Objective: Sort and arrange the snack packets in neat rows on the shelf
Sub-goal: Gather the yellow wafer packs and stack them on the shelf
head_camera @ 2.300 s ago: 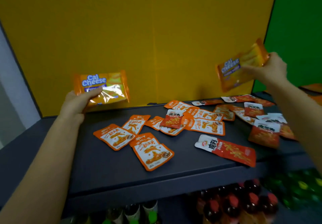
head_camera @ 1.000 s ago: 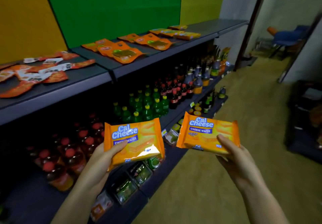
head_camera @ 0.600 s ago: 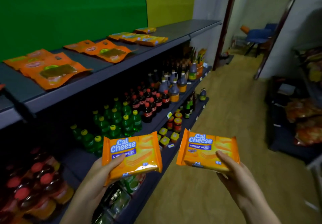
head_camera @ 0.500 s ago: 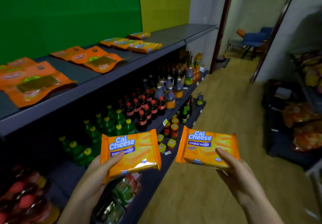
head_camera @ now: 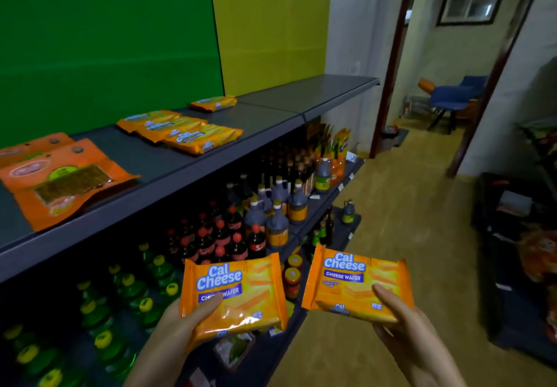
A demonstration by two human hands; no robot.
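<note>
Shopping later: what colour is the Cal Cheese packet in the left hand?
The packet is orange with white-and-blue lettering, clearest in the head view.

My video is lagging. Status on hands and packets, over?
Left hand grips one Cal Cheese packet, right hand grips a second packet. Matching wafer row lies on the top shelf ahead. Nothing visible blocking it.

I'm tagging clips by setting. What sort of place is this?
Probably a small grocery shop, or a mock-up of one: a long shelf of snack packets, rows of soft-drink bottles and sauce jugs beneath. The left hand and right hand each hold a Cal Cheese packet.
</note>
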